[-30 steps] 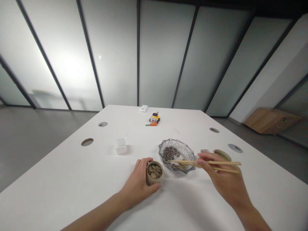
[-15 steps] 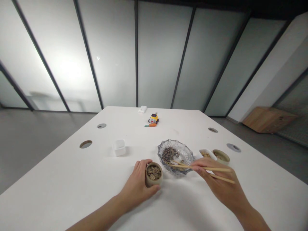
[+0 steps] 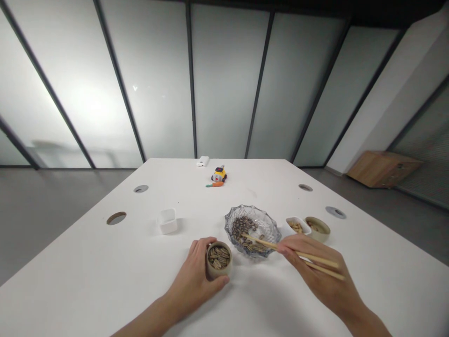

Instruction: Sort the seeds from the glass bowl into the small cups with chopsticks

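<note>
My left hand (image 3: 196, 271) is wrapped round a small beige cup (image 3: 219, 271) that stands on the table, filled with striped sunflower seeds (image 3: 219, 257). My right hand (image 3: 312, 267) grips a pair of wooden chopsticks (image 3: 270, 244). Their tips reach into a clear, scalloped glass bowl (image 3: 271, 224) and meet close together among the seeds. Dark round beans or seeds (image 3: 242, 225) lie at the bowl's left, with striped seeds along its near side. Whether the tips pinch a seed is too small to tell.
Right of the bowl, a white dish (image 3: 293, 221) of pale pieces touches or nearly touches a second beige cup (image 3: 318, 229). A square white container (image 3: 167, 222) stands left. Farther back are a yellow toy vehicle (image 3: 219, 174), an orange carrot-shaped item (image 3: 215, 184) and a white box-like device (image 3: 203, 161).
The chopstick tips have come together and moved slightly left within the bowl. The whole view has shifted a little; my left hand keeps its hold on the cup.
</note>
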Available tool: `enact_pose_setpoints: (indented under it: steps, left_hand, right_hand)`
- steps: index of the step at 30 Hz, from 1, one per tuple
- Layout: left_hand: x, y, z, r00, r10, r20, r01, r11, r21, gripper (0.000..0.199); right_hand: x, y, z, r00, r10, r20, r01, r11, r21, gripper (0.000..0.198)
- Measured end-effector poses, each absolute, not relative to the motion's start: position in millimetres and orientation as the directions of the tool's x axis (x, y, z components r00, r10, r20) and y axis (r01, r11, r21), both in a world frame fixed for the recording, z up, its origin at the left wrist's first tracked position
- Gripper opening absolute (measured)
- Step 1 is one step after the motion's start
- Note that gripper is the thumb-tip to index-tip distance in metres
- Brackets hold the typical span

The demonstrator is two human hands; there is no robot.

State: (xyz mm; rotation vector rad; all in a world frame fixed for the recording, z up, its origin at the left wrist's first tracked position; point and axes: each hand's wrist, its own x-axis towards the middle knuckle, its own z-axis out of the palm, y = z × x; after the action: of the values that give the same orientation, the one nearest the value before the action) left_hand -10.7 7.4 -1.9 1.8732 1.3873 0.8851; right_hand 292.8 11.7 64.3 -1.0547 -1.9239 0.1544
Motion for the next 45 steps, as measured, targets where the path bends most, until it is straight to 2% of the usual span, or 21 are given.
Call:
enact_pose_setpoints:
  steps: [4, 11, 15, 24, 30, 34, 39, 45]
  left_hand:
    - [-10, 8, -3, 0.214, 0.964, 0.156, 0.541, -0.25, 0.803, 0.067]
    - [-11, 7, -1, 0.207, 0.964, 0.169, 0.545, -0.257, 0.798, 0.067]
    - [-11, 6, 0, 0.211, 0.962, 0.173, 0.545, -0.263, 0.796, 0.067]
    - [-11, 5, 2, 0.214, 0.966, 0.142, 0.542, -0.238, 0.806, 0.068]
    - [-11, 4, 1, 0.217, 0.964, 0.152, 0.538, -0.248, 0.805, 0.068]
    - [-12, 5, 0, 0.213, 0.96, 0.18, 0.537, -0.269, 0.8, 0.067]
    - [-12, 5, 0, 0.217, 0.96, 0.177, 0.534, -0.268, 0.801, 0.068]
    - [-12, 5, 1, 0.221, 0.962, 0.162, 0.533, -0.258, 0.806, 0.067]
  right_hand:
    - [294, 13, 63, -0.154, 0.705, 0.692, 0.638, 0.606, -0.475, 0.023]
    - [286, 10, 67, -0.288, 0.752, 0.593, 0.532, 0.641, -0.553, 0.017]
    - [283, 9, 68, -0.306, 0.758, 0.576, 0.525, 0.639, -0.562, 0.018]
    - [290, 11, 60, -0.229, 0.694, 0.682, 0.571, 0.663, -0.484, 0.019]
    - [281, 10, 58, -0.278, 0.75, 0.601, 0.518, 0.643, -0.564, 0.018]
    - [278, 10, 56, -0.32, 0.751, 0.578, 0.502, 0.651, -0.569, 0.022]
    - [278, 10, 54, -0.272, 0.743, 0.612, 0.504, 0.652, -0.567, 0.018]
    - [284, 12, 55, -0.122, 0.723, 0.68, 0.57, 0.612, -0.549, 0.028]
